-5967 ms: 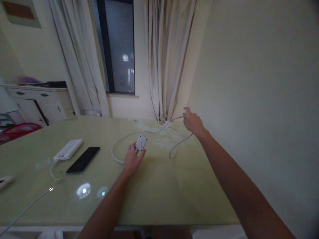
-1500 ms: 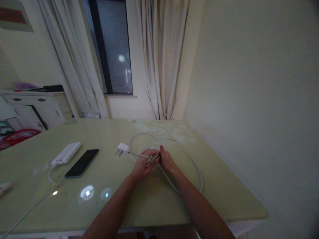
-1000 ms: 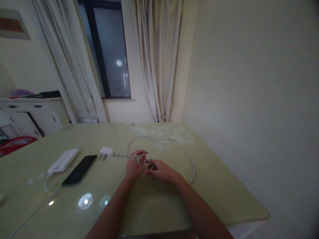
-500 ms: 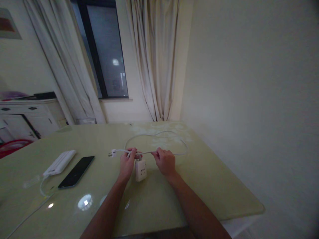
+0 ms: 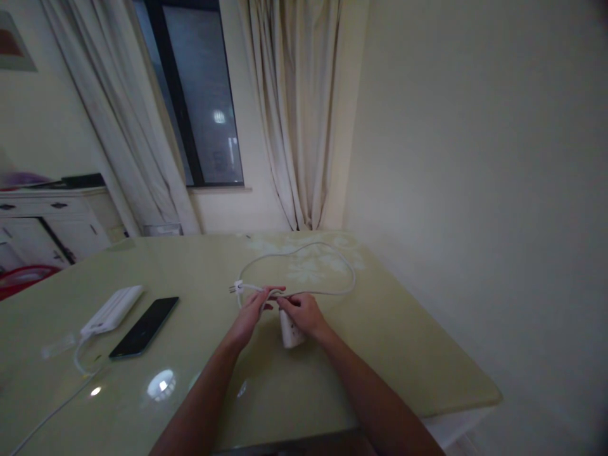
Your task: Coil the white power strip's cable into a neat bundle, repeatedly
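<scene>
A white extension cord lies between my hands, with its cable (image 5: 327, 292) looping out over the table. My left hand (image 5: 251, 313) is curled round gathered turns of the cable, its fingers pointing right. The pronged plug (image 5: 238, 287) sticks out to the left, beyond that hand. My right hand (image 5: 305, 313) is closed at the top end of the socket block (image 5: 289, 334), where the cable comes in. That hand covers part of the block, which hangs tilted below the fingers. The exact grip of the right fingertips is hidden.
On the left of the glossy table (image 5: 399, 354) lie a white power bank (image 5: 113, 309) with a cable (image 5: 57, 408) and a dark phone (image 5: 145, 327). A wall (image 5: 451, 190) runs along the right side. Curtains (image 5: 297, 114) hang beyond the far edge.
My right hand has moved left to the socket block, closer to my left hand. The block has shifted right and turned. The plug has moved right, and the left fingers have stretched rightward.
</scene>
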The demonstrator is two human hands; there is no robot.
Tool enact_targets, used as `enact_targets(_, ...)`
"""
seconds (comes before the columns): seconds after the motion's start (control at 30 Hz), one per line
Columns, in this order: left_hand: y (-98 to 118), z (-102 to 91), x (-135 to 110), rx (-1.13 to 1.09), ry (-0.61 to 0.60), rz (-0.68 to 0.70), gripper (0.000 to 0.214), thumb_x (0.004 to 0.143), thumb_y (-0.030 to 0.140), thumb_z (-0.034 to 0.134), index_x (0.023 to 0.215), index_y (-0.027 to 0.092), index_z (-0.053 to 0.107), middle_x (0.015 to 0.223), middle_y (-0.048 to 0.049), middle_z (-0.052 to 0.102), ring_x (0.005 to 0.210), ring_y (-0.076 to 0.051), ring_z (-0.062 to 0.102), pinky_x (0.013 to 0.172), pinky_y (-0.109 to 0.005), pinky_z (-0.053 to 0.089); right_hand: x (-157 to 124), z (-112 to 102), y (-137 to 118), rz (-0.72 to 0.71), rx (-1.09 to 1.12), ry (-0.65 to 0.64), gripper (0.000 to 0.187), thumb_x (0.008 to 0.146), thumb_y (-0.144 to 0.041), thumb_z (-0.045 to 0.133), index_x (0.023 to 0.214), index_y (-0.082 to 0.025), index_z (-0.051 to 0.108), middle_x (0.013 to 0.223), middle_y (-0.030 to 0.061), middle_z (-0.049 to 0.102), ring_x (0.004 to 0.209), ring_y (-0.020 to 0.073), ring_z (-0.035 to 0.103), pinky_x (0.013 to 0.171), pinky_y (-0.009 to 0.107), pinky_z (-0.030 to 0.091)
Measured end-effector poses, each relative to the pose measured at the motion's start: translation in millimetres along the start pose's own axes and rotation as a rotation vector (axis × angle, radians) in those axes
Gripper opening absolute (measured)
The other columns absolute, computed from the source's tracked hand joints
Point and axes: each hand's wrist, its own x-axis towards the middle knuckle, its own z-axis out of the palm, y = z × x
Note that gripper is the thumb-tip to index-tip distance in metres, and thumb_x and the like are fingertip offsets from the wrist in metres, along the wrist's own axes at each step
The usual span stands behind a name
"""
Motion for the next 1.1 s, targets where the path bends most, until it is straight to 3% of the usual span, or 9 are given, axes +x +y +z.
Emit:
enact_targets(0.23,-0.8,2.2,4.5,-0.063,0.221,0.059,0.053,0.08,0.066,0.065,0.094,0.018,0.08,0.114,-0.0128,0.075,0.11,-0.028,0.064,0.09,-0.039,0.052,9.3,-15.8,-0.8,0.057,0.09,-0.21,0.037,0.083,-0.044,0.06,0.061,-0.015,0.067,0.05,-0.004,0.048,0.048,0.0087,0.041,0.047,0.02,0.027)
enact_targets(0.4,-1.2,-9.4,13.5,-0.231,0.35,0.11,0.047,0.074,0.063,0.074,0.076,0.016,0.074,0.095,-0.0115,0.076,0.094,-0.025,0.068,0.088,-0.037,0.053,9.3,-15.9,-9.5,0.07,0.151,-0.275,0.039,0.082,-0.046,0.061,0.056,-0.017,0.06,0.048,-0.0045,0.045,0.045,0.0079,0.037,0.046,0.021,0.027)
enact_targets(0.47,-3.9,-24.5,19.3,-0.399,0.475,0.119,0.042,0.075,0.058,0.076,0.072,0.017,0.068,0.085,-0.0068,0.073,0.084,-0.019,0.068,0.083,-0.033,0.054,7.6,-22.6,-6.5,0.097,0.147,-0.335,0.037,0.082,-0.045,0.062,0.058,-0.016,0.063,0.048,-0.004,0.047,0.043,0.008,0.038,0.045,0.021,0.027)
enact_targets(0.6,-6.7,-74.7,22.9,-0.757,0.867,0.093,0.034,0.089,0.04,0.065,0.068,0.019,0.049,0.058,0.0055,0.054,0.058,-0.01,0.059,0.066,-0.023,0.052,-0.4,-49.4,3.7,0.147,0.055,-0.474,0.029,0.078,-0.038,0.066,0.06,-0.016,0.068,0.049,-0.0022,0.053,0.041,0.0092,0.044,0.043,0.02,0.031)
enact_targets(0.67,-5.9,-96.3,18.6,-0.776,0.948,0.093,0.033,0.095,0.035,0.055,0.068,0.02,0.042,0.05,0.0087,0.041,0.05,-0.008,0.052,0.06,-0.02,0.048,-4.3,-60.1,6.9,0.178,0.003,-0.505,0.023,0.075,-0.035,0.067,0.063,-0.016,0.072,0.051,-0.0017,0.057,0.042,0.01,0.047,0.042,0.02,0.032)
enact_targets(0.77,-3.4,-106.1,10.9,-0.736,0.942,0.125,0.028,0.097,0.036,0.053,0.075,0.022,0.045,0.051,0.0097,0.04,0.046,-0.008,0.046,0.055,-0.019,0.046,-6.4,-63.3,8.0,0.197,-0.055,-0.466,0.018,0.071,-0.031,0.071,0.06,-0.017,0.072,0.05,-0.0025,0.057,0.042,0.0099,0.048,0.041,0.019,0.031)
enact_targets(0.93,-1.3,-88.9,13.9,-0.734,0.801,0.085,0.035,0.096,0.05,0.055,0.078,0.021,0.047,0.051,0.0103,0.039,0.044,-0.007,0.044,0.052,-0.019,0.044,-5.4,-55.1,6.7,0.252,-0.05,-0.38,0.015,0.072,-0.028,0.068,0.066,-0.016,0.075,0.052,-0.0008,0.059,0.043,0.0104,0.05,0.042,0.02,0.032)
enact_targets(1.1,-7.2,-80.9,18.7,-0.726,0.745,0.054,0.033,0.098,0.046,0.052,0.079,0.02,0.049,0.05,0.0098,0.04,0.044,-0.008,0.046,0.052,-0.019,0.044,-1.9,-53.3,11.8,0.282,-0.089,-0.355,0.018,0.076,-0.031,0.069,0.074,-0.014,0.076,0.054,-0.0011,0.058,0.046,0.0089,0.046,0.046,0.021,0.031)
